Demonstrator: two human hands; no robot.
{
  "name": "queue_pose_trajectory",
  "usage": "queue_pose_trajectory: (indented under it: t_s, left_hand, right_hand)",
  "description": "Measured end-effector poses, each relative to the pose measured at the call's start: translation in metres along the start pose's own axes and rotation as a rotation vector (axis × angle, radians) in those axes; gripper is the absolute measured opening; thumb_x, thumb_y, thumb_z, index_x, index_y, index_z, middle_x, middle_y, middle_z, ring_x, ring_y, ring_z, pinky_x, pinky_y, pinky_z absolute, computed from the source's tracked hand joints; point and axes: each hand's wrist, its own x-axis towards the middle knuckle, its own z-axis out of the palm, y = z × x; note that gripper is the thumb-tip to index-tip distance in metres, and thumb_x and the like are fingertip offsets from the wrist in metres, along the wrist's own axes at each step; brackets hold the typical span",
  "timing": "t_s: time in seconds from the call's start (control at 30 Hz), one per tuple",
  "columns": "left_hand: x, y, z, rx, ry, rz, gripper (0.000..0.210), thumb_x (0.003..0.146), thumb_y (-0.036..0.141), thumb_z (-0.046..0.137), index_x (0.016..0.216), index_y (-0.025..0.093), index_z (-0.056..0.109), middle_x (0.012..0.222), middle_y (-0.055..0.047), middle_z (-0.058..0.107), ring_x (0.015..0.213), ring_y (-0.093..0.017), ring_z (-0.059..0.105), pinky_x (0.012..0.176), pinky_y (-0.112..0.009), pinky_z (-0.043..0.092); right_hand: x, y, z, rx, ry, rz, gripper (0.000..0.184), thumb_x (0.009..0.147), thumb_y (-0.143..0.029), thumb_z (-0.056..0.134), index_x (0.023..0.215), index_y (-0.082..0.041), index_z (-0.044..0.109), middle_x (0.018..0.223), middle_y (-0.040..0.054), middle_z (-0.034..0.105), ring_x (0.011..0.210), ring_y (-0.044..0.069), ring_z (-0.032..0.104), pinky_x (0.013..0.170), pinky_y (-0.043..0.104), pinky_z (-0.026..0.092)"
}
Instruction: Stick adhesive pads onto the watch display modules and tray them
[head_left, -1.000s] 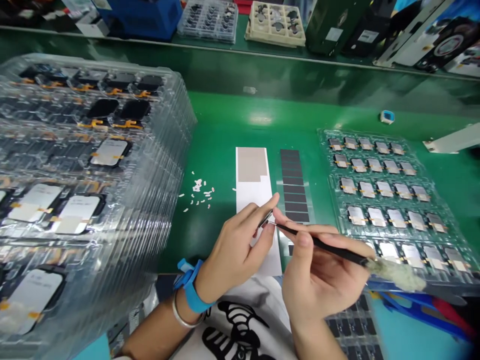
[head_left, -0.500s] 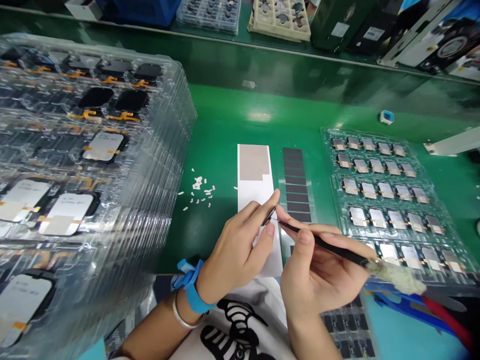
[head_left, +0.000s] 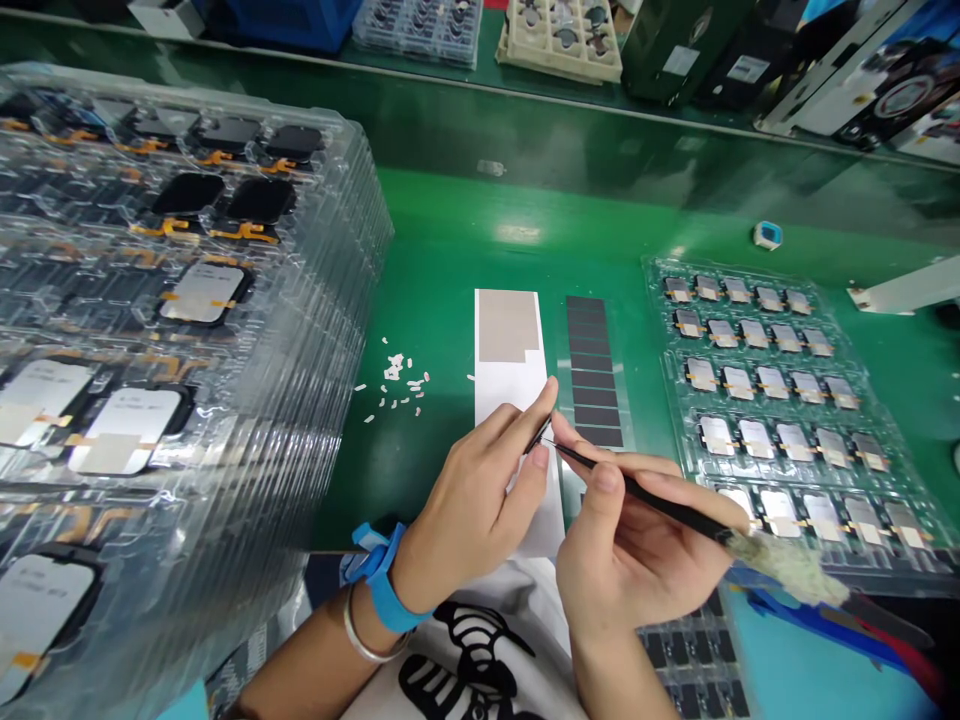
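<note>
My left hand (head_left: 480, 490) pinches a small, thin display module (head_left: 537, 436) between thumb and fingers, its dark edge turned towards me. Most of the module is hidden by the fingers. Black tweezers (head_left: 679, 510) lie in my right hand (head_left: 637, 560) like a pen, their tip at the module's face. Some whitish material is wrapped around the tweezers' rear end. Under the hands lies a white backing sheet (head_left: 510, 385) with a beige patch at its far end. Just right of it is a clear strip of black rectangular stickers (head_left: 592, 362).
A tall stack of clear trays (head_left: 322, 300) with display modules rises at the left. Small white scraps (head_left: 394, 367) are scattered beside it. Another clear tray (head_left: 667, 400) at the right carries rows of modules. A shelf edge (head_left: 495, 85) runs across the back.
My right hand and the tweezers have shifted very slightly left and down at the rear end. The left hand's grip on the module looks the same.
</note>
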Motion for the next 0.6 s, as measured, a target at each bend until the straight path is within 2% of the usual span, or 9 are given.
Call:
queue_pose_trajectory:
  t_s: [0.13,0.3,0.43,0.6]
  left_hand:
    - [0.0005,0.0001,-0.0001,0.009,0.007,-0.005,0.049,0.106,0.023,0.034,0.155,0.018,0.038,0.091,-0.005,0.056,0.08,-0.017,0.054,0.073,-0.03,0.046]
    - [0.0012,0.0006,-0.0007,-0.018,-0.001,0.015,0.049,0.106,0.02,0.034,0.155,0.022,0.038,0.1,-0.006,0.06,0.086,-0.018,0.056,0.08,-0.031,0.048]
    - [0.0014,0.0009,-0.0006,-0.04,0.001,0.004,0.048,0.106,0.021,0.033,0.154,0.021,0.039,0.102,-0.007,0.061,0.087,-0.018,0.056,0.081,-0.032,0.048]
    - [0.0006,0.0003,-0.0004,-0.053,0.003,0.002,0.049,0.106,0.021,0.033,0.155,0.015,0.037,0.101,-0.008,0.061,0.086,-0.018,0.056,0.08,-0.032,0.047]
  right_hand:
    - [-0.0004,0.0006,0.0,0.047,-0.006,-0.003,0.029,0.089,-0.002,0.061,0.106,-0.024,0.052,0.091,0.004,0.069,0.085,0.022,0.074,0.072,0.041,0.069]
    - [0.0008,0.0002,-0.0003,0.065,0.001,0.008,0.028,0.091,-0.002,0.06,0.106,-0.024,0.053,0.092,0.0036,0.069,0.083,0.021,0.073,0.071,0.041,0.069]
    - [0.0036,0.002,-0.003,0.039,-0.032,-0.001,0.025,0.092,-0.005,0.061,0.105,-0.024,0.053,0.091,0.0023,0.068,0.081,0.018,0.073,0.074,0.04,0.069]
    - [0.0057,0.0077,-0.0048,0.074,-0.081,-0.074,0.031,0.087,0.004,0.06,0.106,-0.019,0.052,0.091,0.0047,0.07,0.082,0.021,0.075,0.068,0.038,0.07]
